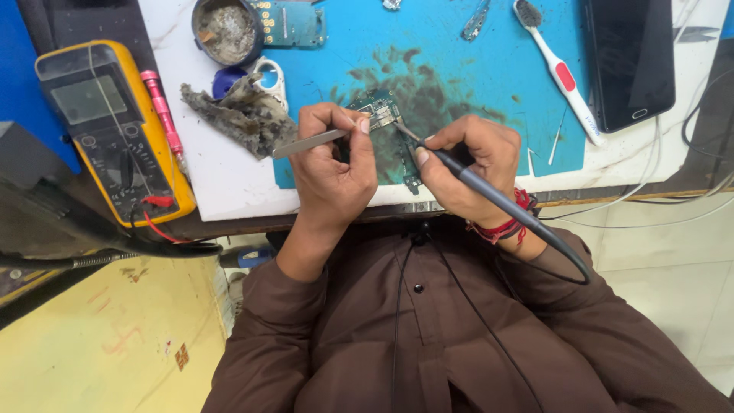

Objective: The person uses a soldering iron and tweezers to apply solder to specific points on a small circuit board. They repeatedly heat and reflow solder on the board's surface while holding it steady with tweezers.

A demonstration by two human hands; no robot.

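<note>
Nearest: brown shirt w/ dark cable running down the front, sleeves reaching up to the bench edge.

Left hand (330,172) closed round metal tweezers (310,143), tips laid at the near-left corner of the circuit board (380,115). Right hand (466,164) wrapped pen-style round a grey soldering iron (489,195), red thread band (511,222) at the wrist, cord trailing off to the right. Iron tip meeting the board just beside the tweezer tips, approx same spot. Both hands full, neither spread.

Board lying flat on the blue work mat (474,69), mid-bench, partly hidden under the fingers. Mat round it smeared w/ dark residue. Can't tell whether any part is gripped in the tweezer tips, too small.

Progress, judged from this view only: work on one spot of the board under way, tool and tweezers both engaged, nothing set aside as finished. Board bare, no casing round it; dark phone (631,61) lying face up far right, apart from the board.

Left of the mat: yellow multimeter (115,130) w/ red leads, pink screwdriver (164,115) beside it, dirty grey rag (245,115). Farther back: round tin (227,30) of greyish paste, second green board (294,23) touching it, white toothbrush (562,73) w/ red grip between mat and phone.
</note>
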